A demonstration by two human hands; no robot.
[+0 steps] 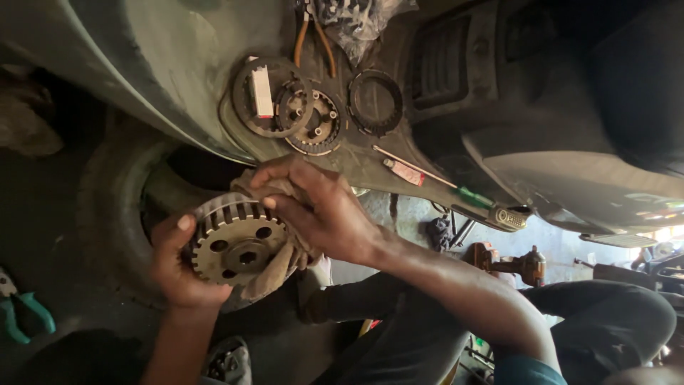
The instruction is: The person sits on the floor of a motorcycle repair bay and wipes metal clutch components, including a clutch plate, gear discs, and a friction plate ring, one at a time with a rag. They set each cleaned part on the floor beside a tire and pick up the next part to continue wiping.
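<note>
Slotted clutch basket sits between both hands, above the dark floor — left hand grips its rim, right hand presses a dirty rag on it. Rag hides the basket's right edge; the right fingertips are partly buried.

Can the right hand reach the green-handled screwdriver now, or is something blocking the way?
Probably yes. The right hand presses a cloth on the slotted metal hub, and the screwdriver lies uncovered on the scooter's footboard just beyond it. Nothing stands between, but the hand must release the cloth first.
</note>
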